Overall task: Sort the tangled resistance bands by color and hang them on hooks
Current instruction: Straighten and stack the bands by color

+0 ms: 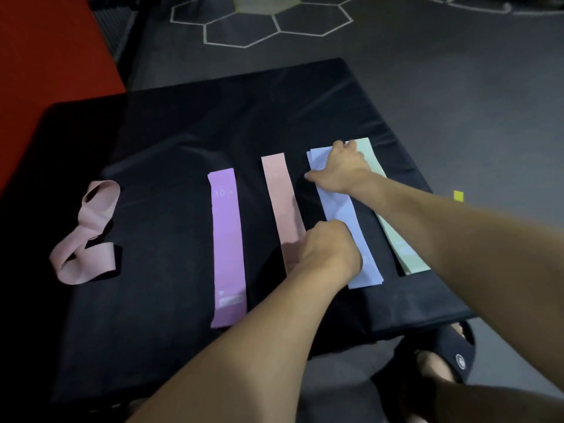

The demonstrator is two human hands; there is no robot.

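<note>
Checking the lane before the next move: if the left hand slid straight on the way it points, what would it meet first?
Probably only more of the blue band under the left hand, then, further up it, the right hand pressing that band's far end. Depth is hard to judge here.

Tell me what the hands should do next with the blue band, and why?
Probably smooth the blue band flat, then let go. The right hand presses its far end and the left hand its near end, and it already lies between the pink band and green band. The twisted pink band still needs untangling.
</note>
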